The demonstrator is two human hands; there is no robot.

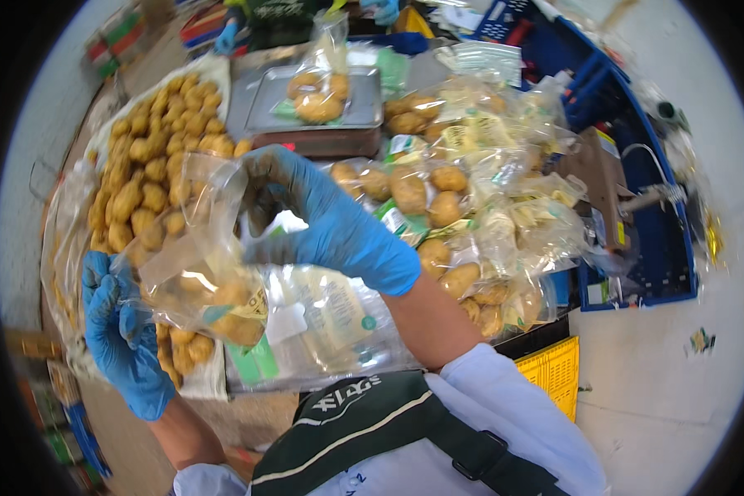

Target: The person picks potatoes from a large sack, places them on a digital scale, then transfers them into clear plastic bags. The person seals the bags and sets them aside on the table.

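Observation:
My left hand [121, 332], in a blue glove, pinches the left side of a clear plastic bag [189, 285] with potatoes in its bottom. My right hand [310, 211], in a soiled blue glove, grips the bag's upper part from the right. The bag hangs above a stack of flat printed plastic bags [341, 322]. Behind my hands, loose potatoes [155, 155] lie heaped on a pale cloth. A bag of potatoes [316, 102] stands on the metal pan of a weighing scale [363, 111]. Several filled bags [446, 192] lie to the right.
A blue plastic crate [651, 260] holding a cardboard box [598, 186] stands at the right. Below the table's right edge is a yellow crate [555, 375]. Across the table, another person's gloved hands [226, 38] show at the top. Stacked crates [77, 428] stand at the lower left.

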